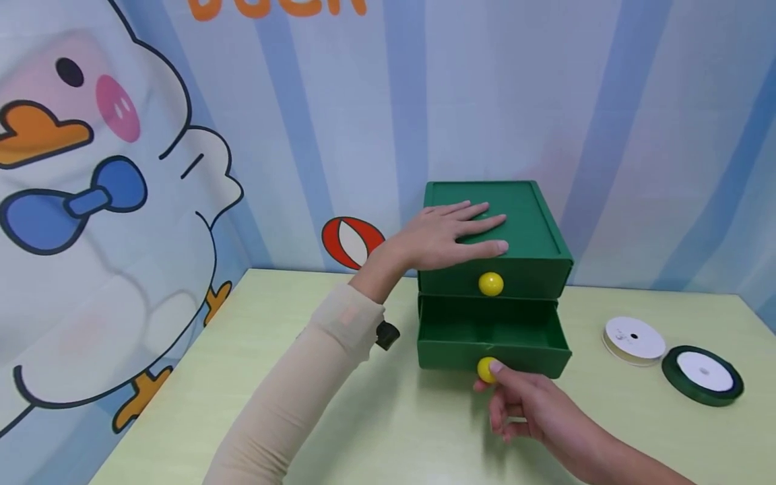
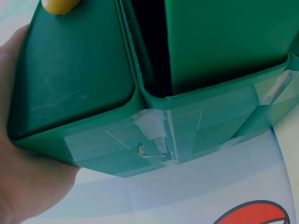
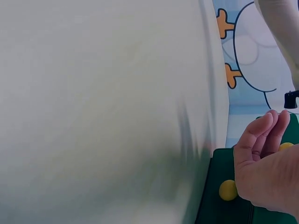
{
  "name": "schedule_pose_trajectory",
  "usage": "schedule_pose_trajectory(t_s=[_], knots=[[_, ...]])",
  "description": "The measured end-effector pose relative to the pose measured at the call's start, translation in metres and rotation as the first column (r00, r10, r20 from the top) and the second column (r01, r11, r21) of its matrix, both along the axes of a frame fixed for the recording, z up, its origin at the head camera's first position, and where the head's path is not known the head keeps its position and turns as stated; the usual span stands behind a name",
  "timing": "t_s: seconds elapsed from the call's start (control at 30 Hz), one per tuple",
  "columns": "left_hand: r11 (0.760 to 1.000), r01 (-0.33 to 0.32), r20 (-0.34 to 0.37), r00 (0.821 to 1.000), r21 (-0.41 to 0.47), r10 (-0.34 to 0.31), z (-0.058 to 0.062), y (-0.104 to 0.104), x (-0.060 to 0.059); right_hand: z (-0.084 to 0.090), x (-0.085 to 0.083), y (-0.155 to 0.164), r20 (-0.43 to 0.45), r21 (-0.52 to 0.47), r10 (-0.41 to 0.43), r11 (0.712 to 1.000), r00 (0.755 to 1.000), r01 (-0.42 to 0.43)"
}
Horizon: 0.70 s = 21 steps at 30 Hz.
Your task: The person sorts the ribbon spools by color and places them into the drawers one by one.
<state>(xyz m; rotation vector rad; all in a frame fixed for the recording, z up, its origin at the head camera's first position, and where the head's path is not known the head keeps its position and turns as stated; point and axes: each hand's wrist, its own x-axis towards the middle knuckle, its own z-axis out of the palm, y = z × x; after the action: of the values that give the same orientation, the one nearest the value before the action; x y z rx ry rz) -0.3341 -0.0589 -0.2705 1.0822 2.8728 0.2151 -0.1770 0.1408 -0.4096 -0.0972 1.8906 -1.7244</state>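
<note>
A green drawer box point(image 1: 506, 202) stands on the table. Its top drawer point(image 1: 455, 281) with a yellow knob is pushed in, while the drawer below point(image 1: 448, 353) is pulled out, its visible inside bare. My left hand point(image 1: 445, 239) rests flat on top of the box, fingers spread. Between thumb and index finger, my right hand point(image 1: 533, 404) pinches the pulled-out drawer's yellow knob point(image 1: 486, 370). In the right wrist view, a lower yellow knob point(image 3: 228, 190) shows beside that hand. Clear tape point(image 2: 154, 128) covers seams on the box's side.
Right of the box lie a white ribbon spool point(image 1: 633, 337) and a dark green ribbon spool point(image 1: 703, 374). A printed cloth point(image 1: 503, 87) hangs behind the table point(image 1: 291, 303). A small black object point(image 1: 386, 335) shows by the left sleeve.
</note>
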Motion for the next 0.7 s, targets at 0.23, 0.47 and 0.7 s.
schedule_pose_trajectory(t_s=[0.23, 0.47, 0.7], knots=[[1.000, -0.007, -0.002, 1.000, -0.010, 0.007, 0.001, -0.001, 0.001, -0.006, 0.013, 0.002, 0.028, -0.005, 0.046, 0.999, 0.999, -0.046], [0.999, -0.007, 0.002, 1.000, -0.031, 0.007, 0.000, 0.000, 0.001, -0.008, 0.029, 0.000, 0.056, -0.037, 0.052, 0.998, 0.997, -0.050], [1.000, 0.006, -0.002, 1.000, -0.022, -0.007, 0.000, -0.002, -0.001, -0.014, 0.039, 0.001, 0.120, -0.102, 0.053, 0.994, 0.991, -0.041]])
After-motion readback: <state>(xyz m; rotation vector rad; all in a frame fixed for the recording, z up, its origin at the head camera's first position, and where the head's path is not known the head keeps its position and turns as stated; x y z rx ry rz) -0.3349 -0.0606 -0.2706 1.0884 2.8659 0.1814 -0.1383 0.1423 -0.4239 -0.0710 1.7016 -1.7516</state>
